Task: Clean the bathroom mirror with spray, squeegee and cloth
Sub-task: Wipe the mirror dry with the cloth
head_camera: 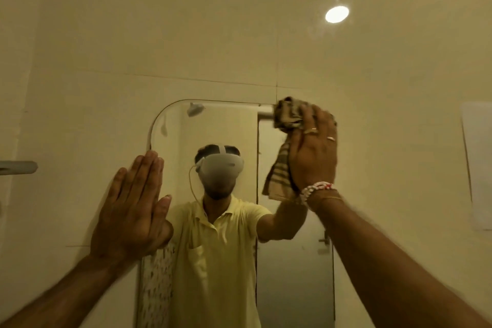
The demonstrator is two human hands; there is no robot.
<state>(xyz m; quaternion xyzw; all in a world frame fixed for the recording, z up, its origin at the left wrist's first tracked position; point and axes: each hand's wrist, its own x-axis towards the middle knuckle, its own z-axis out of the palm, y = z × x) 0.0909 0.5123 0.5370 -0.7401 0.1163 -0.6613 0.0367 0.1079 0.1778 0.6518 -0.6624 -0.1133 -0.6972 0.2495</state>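
A person presses a striped cloth [288, 117] against the upper right corner of a bathroom mirror [292, 269], a rounded-corner glass set into a pale tiled wall [186, 34]. The right hand [314, 152] lies flat over the cloth with fingers extended upward, pinning the bunched fabric to the mirror's top edge, while a loose tail of the cloth hangs down along the inner side of the palm toward the wrist. Two rings show on the fingers of that hand, and a beaded red-and-white bracelet [318, 189] circles the wrist beside a thin bangle. The left hand [130, 210] is spread fully open and holds nothing, its palm laid flat where the mirror's left edge meets the wall, fingers together and pointing up. The mirror reflects the person in a yellow polo shirt [213, 247] wearing a white headset [222, 168], with a shower head [195, 109] near its top left corner. A round light glare [336, 14] shines on the wall above the mirror.
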